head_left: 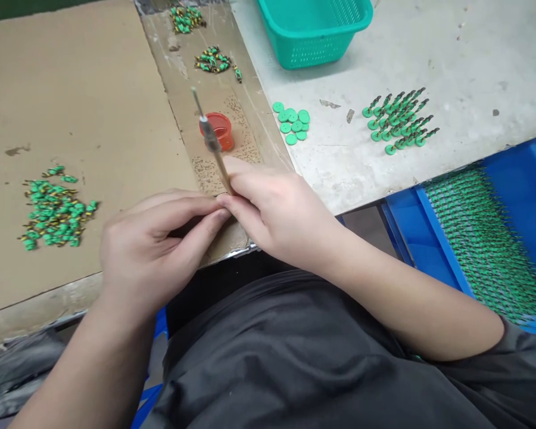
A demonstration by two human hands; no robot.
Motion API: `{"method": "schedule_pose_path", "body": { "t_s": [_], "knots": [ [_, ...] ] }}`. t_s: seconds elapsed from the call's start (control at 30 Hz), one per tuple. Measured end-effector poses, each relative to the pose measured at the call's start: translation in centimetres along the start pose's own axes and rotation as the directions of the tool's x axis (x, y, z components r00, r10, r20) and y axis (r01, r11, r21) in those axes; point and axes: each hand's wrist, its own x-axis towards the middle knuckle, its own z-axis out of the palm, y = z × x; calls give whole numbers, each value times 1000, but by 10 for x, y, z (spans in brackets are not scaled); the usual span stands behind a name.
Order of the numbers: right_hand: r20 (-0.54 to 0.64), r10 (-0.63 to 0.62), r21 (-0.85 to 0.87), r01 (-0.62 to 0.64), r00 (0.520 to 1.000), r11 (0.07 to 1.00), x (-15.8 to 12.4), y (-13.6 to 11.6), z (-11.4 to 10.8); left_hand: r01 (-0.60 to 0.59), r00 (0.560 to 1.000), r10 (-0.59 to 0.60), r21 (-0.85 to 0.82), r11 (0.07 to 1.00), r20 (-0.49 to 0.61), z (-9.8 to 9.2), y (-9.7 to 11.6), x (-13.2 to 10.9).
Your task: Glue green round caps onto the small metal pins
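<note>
My right hand (281, 208) is closed around a thin brush-like tool (211, 136), whose pale tip points up and away. The thumbs and fingertips of both hands meet at the table's front edge. My left hand (156, 238) is pinched, and whatever lies between its fingertips is too small and hidden to name. Just beyond the hands stands a small red cup (220, 131), partly behind the tool. A pile of small green, yellow and dark pieces (56, 208) lies on the brown board left of my left hand.
Two smaller piles (186, 19) (213, 60) lie farther back. Green discs (291, 122) and upright figures on green bases (399, 119) are on the pale table (473, 71). A green basket (315, 47) stands behind. A blue tray (446, 238) with many green pieces is at the right.
</note>
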Motion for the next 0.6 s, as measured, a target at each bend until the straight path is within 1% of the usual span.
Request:
{"method": "schedule_pose_path", "body": {
  "t_s": [0.1, 0.23, 0.33, 0.5, 0.6],
  "knots": [
    [-12, -31, 11, 31, 999, 999, -2, 4, 4, -3, 1000, 3, -17, 1000, 10, -1, -1, 2],
    [-123, -26, 20, 29, 992, 999, -15, 12, 12, -15, 1000, 16, -45, 999, 17, -1, -2, 2],
    [-174, -68, 36, 75, 982, 996, -22, 15, 17, -20, 1000, 22, -60, 998, 23, -1, -2, 1],
    [-160, -96, 46, 104, 982, 994, -21, 13, 18, -34, 999, 37, -80, 996, 34, -1, -1, 1],
    [-147, -120, 14, 124, 982, 992, -21, 11, 18, -59, 997, 63, -95, 994, 43, -1, -2, 1]
  ]
}}
